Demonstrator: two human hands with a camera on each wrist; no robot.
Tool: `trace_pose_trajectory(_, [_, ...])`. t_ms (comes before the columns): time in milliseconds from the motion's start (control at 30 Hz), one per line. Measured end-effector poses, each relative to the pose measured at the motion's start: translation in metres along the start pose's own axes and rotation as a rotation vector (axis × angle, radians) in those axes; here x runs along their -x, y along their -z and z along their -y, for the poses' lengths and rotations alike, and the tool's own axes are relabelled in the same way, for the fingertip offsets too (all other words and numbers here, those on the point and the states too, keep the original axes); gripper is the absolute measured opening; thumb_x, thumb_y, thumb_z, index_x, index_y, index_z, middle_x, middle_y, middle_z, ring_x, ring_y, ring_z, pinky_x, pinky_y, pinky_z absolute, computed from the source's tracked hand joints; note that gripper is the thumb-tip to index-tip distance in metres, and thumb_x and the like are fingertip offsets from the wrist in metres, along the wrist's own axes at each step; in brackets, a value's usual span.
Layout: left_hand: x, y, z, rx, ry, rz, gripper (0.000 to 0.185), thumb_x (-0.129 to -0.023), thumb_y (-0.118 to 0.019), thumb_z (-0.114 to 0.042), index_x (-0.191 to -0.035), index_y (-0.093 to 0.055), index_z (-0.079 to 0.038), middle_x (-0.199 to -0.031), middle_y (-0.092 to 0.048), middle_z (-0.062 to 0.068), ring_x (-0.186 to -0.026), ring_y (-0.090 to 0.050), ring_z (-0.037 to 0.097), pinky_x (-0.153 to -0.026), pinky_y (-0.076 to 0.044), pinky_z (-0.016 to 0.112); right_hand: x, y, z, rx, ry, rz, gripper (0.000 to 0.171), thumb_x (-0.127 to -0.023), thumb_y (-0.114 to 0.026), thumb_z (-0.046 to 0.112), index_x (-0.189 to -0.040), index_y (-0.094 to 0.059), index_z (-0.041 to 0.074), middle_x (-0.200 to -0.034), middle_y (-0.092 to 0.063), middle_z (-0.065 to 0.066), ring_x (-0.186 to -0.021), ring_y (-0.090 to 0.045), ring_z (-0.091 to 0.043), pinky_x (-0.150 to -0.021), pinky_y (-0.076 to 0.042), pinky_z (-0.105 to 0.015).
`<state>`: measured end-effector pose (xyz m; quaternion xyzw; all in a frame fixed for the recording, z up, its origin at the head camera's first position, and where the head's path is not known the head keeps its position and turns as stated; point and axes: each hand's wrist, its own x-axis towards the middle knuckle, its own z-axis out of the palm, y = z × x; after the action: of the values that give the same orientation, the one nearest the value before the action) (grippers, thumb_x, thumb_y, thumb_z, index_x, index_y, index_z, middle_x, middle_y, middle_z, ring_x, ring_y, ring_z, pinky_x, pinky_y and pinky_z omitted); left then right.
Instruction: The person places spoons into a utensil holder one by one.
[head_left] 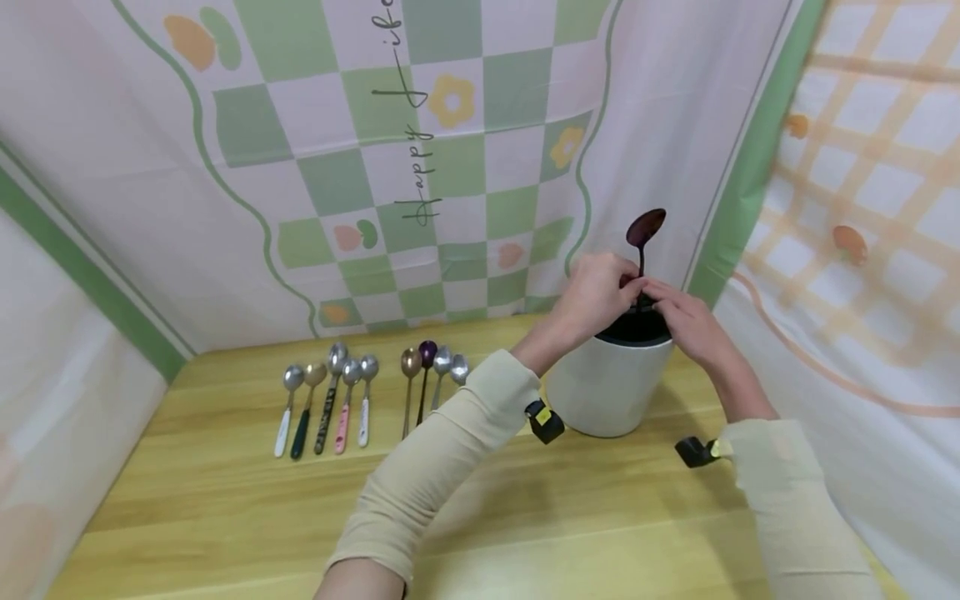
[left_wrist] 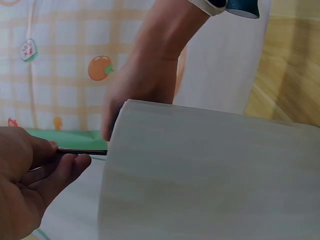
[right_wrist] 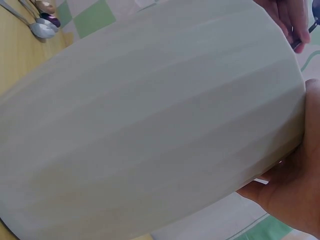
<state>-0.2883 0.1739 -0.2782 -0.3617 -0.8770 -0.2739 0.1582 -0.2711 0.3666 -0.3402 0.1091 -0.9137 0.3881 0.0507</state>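
Left hand (head_left: 596, 292) pinches spoon (head_left: 645, 229) above holder rim (head_left: 633, 337)

Our arms: long cream sleeves, a wrist device on each, both hands bare.

Our left sleeve (head_left: 442, 467) and right sleeve (head_left: 787, 500) are a soft beige-cream knit, snug to the forearm, cuffs ending just behind the wrists. Just behind our left hand (head_left: 596, 292) a small black unit with a yellow tab (head_left: 543, 421) sits at the cuff. Just behind our right hand (head_left: 690, 325) sits a matching black unit (head_left: 697, 452); the left wrist view shows a pale strap and dark teal housing (left_wrist: 240, 7) there. No gloves or rings visible.
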Motion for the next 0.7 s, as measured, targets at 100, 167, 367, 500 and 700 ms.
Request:
trace_pose_trajectory(100, [0.0, -0.004, -0.001, -0.012, 0.016, 0.029, 0.022, -0.098, -0.064, -0.023, -0.084, -0.077, -0.015, -0.082, -0.074, -0.007, -0.072, -0.064, 0.003, -0.06, -0.043, 0.011, 0.0, 0.001, 0.001, -0.001, 0.0, -0.005, 0.052, -0.109, -0.024, 0.024, -0.15, -0.035, -0.005, -0.161, -0.024, -0.024, -0.149, -0.017, -0.048, -0.119, -0.016, -0.065])
trace_pose_trajectory(167, [0.0, -0.007, -0.002, -0.024, 0.017, 0.044, 0.022, -0.098, -0.064, -0.024, -0.084, -0.078, -0.015, -0.084, -0.075, -0.007, -0.074, -0.065, 0.003, -0.061, -0.044, 0.011, 0.0, 0.001, 0.002, 0.005, 0.008, -0.016, 0.051, -0.108, -0.025, 0.023, -0.149, -0.038, -0.005, -0.16, -0.026, -0.024, -0.149, -0.019, -0.048, -0.119, -0.017, -0.065])
trace_pose_trajectory(367, [0.002, -0.015, -0.003, -0.073, 0.016, 0.066, 0.024, -0.098, -0.065, -0.027, -0.079, -0.075, -0.017, -0.08, -0.072, -0.008, -0.072, -0.065, 0.004, -0.061, -0.045, 0.013, 0.001, 0.002, 0.001, -0.009, 0.0, -0.021, 0.05, -0.108, -0.024, 0.024, -0.15, -0.038, 0.001, -0.161, -0.026, -0.021, -0.15, -0.018, -0.046, -0.118, -0.017, -0.065])
trace_pose_trajectory(500, [0.002, -0.018, -0.002, -0.083, 0.04, 0.077, 0.022, -0.096, -0.066, -0.027, -0.078, -0.072, -0.017, -0.078, -0.069, -0.01, -0.072, -0.064, 0.004, -0.063, -0.047, 0.014, 0.001, 0.002, 0.001, -0.008, -0.006, -0.008, 0.05, -0.109, -0.023, 0.026, -0.153, -0.035, 0.006, -0.162, -0.025, -0.019, -0.15, -0.017, -0.046, -0.117, -0.018, -0.067])
trace_pose_trajectory(700, [0.003, -0.021, 0.0, -0.065, 0.064, 0.076, 0.022, -0.097, -0.066, -0.028, -0.078, -0.072, -0.017, -0.08, -0.069, -0.009, -0.07, -0.063, 0.003, -0.063, -0.046, 0.014, 0.0, 0.002, 0.001, 0.005, 0.006, 0.0, 0.051, -0.11, -0.023, 0.029, -0.154, -0.033, 0.005, -0.162, -0.025, -0.02, -0.15, -0.016, -0.047, -0.117, -0.017, -0.067])
